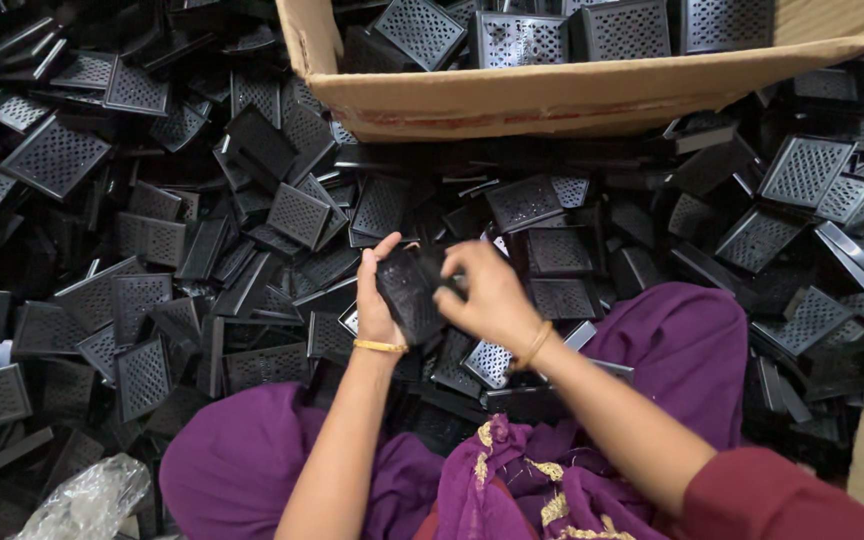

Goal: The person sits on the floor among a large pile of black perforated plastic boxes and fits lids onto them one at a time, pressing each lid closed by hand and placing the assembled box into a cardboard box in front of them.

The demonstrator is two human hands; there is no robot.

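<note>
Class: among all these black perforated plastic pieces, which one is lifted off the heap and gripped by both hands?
The black perforated piece at the centre, pinched between the left hand and right hand. All the others lie loose in the pile or inside the cardboard box.

brown cardboard box (572, 95) at top, clear plastic bag (87, 500)

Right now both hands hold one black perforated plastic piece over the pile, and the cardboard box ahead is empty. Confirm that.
Not quite. The cardboard box is not empty: the head view shows black perforated pieces inside it. The rest stands: the left hand and right hand hold one black perforated plastic piece over the pile.
</note>
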